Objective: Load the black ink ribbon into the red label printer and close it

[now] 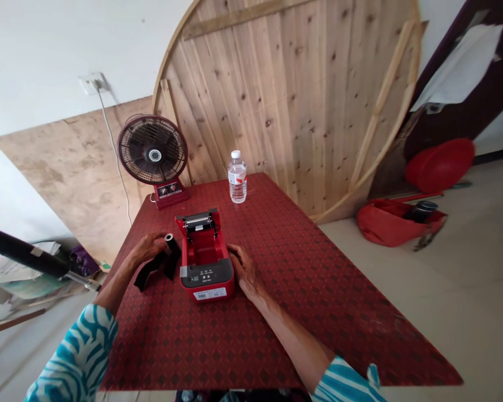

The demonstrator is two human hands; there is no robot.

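Observation:
A small red and dark grey printer (207, 273) sits on the table with its lid (199, 222) tipped up, so its red inner bay shows. To its left is a black roll (171, 245) with a light core end, and a loose black strip (148, 272) trails from it. My left hand (147, 249) is closed with its fingertips at the roll's edge. Against the printer's right side rests my right hand (245, 268), its fingers partly stretched along the casing and not wrapped round it. The fingertips next to the casing are partly hidden.
A clear water bottle (237, 178) stands behind the printer. At the table's back left corner is a fan (153, 153). The red patterned table (318, 301) ends near a large round wooden board (285, 100). On the floor at right lies a red bag (379, 223).

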